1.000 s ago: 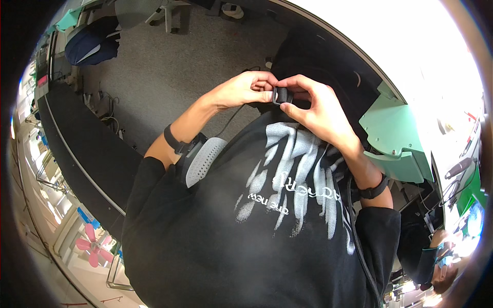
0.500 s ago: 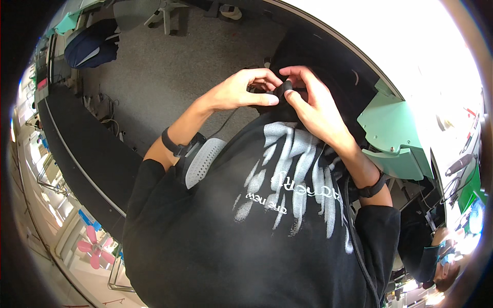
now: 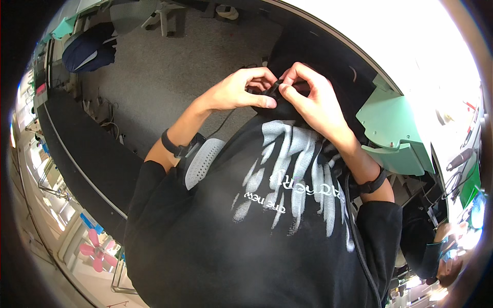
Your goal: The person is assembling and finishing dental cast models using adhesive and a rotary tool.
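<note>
Black buckle (image 3: 273, 89) turned, part-hidden by right hand (image 3: 314, 99) — green bracket (image 3: 390, 120) beside forearm (image 3: 361, 163).

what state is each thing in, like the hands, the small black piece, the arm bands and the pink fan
Left hand: curled about the small black piece, firmness unclear
Right hand: thumb and index finger pinching the black piece
Small black piece: between both hands, partly hidden; open or fastened, cannot tell
Left arm band: wrapped round the forearm
Right arm band: wrapped round the forearm
Pink fan: blades distinct; on or off, cannot tell
</note>
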A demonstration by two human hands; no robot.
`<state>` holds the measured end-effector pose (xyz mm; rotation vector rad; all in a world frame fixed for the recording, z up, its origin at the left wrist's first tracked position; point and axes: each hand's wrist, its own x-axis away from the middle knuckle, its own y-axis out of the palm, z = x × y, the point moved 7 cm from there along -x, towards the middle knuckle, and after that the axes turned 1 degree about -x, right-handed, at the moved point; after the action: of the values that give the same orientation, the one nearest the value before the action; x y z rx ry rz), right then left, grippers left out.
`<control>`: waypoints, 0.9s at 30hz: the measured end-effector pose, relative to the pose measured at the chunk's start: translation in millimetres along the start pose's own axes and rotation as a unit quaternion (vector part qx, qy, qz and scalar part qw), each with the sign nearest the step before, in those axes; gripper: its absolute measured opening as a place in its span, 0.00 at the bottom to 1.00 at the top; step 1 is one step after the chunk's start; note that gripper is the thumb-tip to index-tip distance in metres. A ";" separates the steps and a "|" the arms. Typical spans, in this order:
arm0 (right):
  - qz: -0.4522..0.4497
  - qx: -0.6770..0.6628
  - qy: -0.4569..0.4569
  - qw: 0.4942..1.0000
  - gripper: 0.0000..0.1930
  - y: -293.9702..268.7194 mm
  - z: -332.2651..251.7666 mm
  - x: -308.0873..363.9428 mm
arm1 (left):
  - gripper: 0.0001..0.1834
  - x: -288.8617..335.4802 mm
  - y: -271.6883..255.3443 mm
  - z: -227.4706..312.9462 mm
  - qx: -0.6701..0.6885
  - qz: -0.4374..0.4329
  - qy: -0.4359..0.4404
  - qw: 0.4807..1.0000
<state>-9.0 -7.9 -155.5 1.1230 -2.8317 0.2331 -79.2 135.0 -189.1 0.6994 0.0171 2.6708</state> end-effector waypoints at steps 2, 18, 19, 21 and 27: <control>-0.021 -0.077 0.047 0.996 0.11 3.5 5.9 -3.5 | 0.26 0.8 -4.0 -3.7 0.008 -0.007 0.007 1.000; -0.108 -0.054 0.073 0.990 0.07 10.7 -2.4 -11.2 | 0.34 3.5 -7.5 -30.7 0.171 -0.054 -0.035 0.983; -0.108 -0.055 0.073 0.990 0.07 10.5 -2.9 -11.9 | 0.34 3.7 -7.5 -29.4 0.171 -0.053 -0.036 0.983; -0.116 -0.118 0.099 0.981 0.06 12.2 -0.4 -12.9 | 0.34 3.7 -6.2 -25.1 0.167 -0.053 -0.034 0.984; -0.047 -0.072 0.088 0.992 0.15 0.2 2.1 -19.0 | 0.30 2.2 -3.8 -11.9 0.239 -0.005 -0.026 0.971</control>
<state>4.6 4.6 -160.2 1.1409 -2.5899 0.1128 -85.3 140.2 -198.8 0.9057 0.6674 2.6546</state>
